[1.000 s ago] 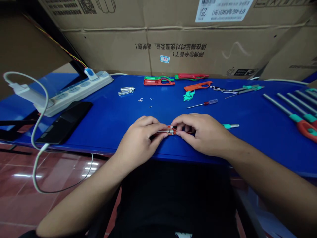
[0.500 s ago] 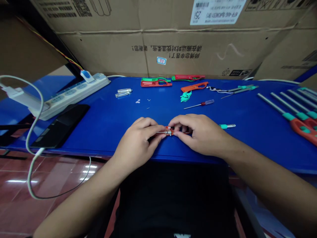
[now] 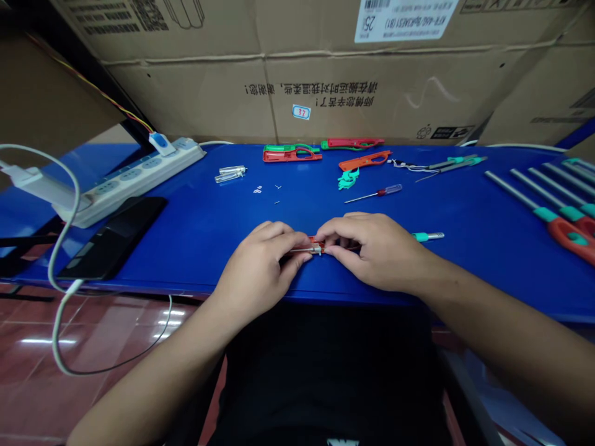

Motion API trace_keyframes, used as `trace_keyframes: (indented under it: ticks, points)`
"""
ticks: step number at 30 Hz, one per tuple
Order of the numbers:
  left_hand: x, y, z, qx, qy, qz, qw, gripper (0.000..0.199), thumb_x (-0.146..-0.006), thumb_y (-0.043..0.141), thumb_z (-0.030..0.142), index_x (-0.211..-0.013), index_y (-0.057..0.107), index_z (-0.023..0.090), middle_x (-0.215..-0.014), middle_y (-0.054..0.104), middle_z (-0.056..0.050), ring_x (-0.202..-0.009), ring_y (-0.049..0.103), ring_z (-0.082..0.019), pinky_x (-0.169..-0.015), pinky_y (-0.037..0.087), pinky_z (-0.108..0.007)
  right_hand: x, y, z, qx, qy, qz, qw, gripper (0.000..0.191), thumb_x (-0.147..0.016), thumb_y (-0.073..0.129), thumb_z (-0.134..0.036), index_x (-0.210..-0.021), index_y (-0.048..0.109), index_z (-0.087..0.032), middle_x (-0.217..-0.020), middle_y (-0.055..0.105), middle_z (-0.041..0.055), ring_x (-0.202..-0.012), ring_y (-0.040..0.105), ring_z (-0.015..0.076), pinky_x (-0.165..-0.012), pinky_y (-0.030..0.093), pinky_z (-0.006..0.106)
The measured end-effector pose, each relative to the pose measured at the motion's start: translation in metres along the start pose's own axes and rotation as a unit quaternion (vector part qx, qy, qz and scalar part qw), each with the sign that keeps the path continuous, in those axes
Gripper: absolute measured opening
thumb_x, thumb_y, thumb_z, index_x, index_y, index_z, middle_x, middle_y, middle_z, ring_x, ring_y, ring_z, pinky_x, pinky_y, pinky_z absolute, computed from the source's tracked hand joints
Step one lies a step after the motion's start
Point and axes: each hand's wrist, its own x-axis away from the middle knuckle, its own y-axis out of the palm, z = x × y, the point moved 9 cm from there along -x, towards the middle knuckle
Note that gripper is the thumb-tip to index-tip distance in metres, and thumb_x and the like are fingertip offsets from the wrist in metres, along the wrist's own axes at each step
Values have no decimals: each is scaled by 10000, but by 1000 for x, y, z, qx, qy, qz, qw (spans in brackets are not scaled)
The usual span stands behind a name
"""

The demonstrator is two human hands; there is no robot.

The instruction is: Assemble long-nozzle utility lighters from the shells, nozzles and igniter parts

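Fingers of both hands pinch a small red-orange plastic part from either side, holding it firmly close to the near edge of the blue counter. A slim metal piece runs along the part. The left hand grips its left end and the right hand its right. A teal-collared tool lies just beyond the right hand, with a small screwdriver farther off.
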Motion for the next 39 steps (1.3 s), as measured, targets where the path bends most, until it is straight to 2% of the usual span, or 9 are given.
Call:
trace_keyframes:
  ticks: [15,17,20,23,25,27,31,34,39]
  points:
    - [-1,3,0,-18,-11,-12,1000,115,-935,629,213,-1025,696,190,-982,706,-58,-900,629,-208,-821,507,-356,2,0,2,-9,1,3,1000,202,-889,593,-142,-1045,698,-218,-886,722,6,-836,644,153,-769,466,270]
    - [0,4,0,-14,-16,-14,1000,116,-940,622,213,-1027,695,192,-979,700,-59,-903,624,-208,-822,505,-358,3,-6,2,-18,-4,18,1000,190,-879,618,-177,-1050,691,-216,-916,723,15,-832,645,158,-767,484,279]
    - [1,5,-2,-8,-23,-19,1000,107,-944,614,215,-1016,689,194,-971,693,-58,-902,616,-212,-827,501,-371,-1,-28,9,-62,23,74,995,175,-870,642,-241,-1035,693,-215,-926,719,25,-775,646,157,-718,513,288]
    - [2,6,-3,3,-27,-24,999,104,-943,612,206,-1015,687,199,-980,688,-54,-917,607,-214,-834,495,-371,-23,-38,19,-90,63,78,991,168,-883,625,-282,-1017,709,-223,-862,720,20,-723,649,160,-660,520,295]
    - [2,7,-3,9,-28,-25,999,105,-942,613,197,-1017,686,200,-984,683,-50,-932,600,-213,-838,491,-362,-48,-34,22,-33,58,38,997,158,-873,638,-275,-987,732,-221,-851,734,22,-735,655,168,-684,518,306]
    - [2,8,-4,9,-34,-28,999,102,-944,610,196,-1013,685,198,-980,679,-49,-934,593,-214,-838,487,-362,-78,-26,27,70,41,10,997,160,-858,638,-235,-960,759,-209,-888,752,34,-771,659,177,-737,508,321]
    - [1,10,-6,12,-46,-38,998,105,-955,597,216,-1012,681,190,-980,673,-58,-933,585,-226,-844,482,-384,-128,2,30,216,-43,-48,974,275,-905,558,-214,-1081,761,-151,-1060,744,110,-946,654,227,-833,476,351]
    - [1,10,-6,17,-45,-41,998,116,-959,588,208,-1029,679,191,-989,671,-60,-945,585,-226,-859,482,-389,-148,22,21,243,-94,-71,963,308,-929,542,-253,-1137,746,-155,-1157,697,136,-1037,611,251,-860,447,366]
    - [1,9,-6,14,-45,-39,998,105,-956,592,209,-1015,676,186,-992,671,-63,-930,579,-226,-847,482,-392,-158,45,2,275,-141,-88,947,354,-958,464,-223,-1191,730,-196,-1167,658,133,-1057,576,275,-819,409,382]
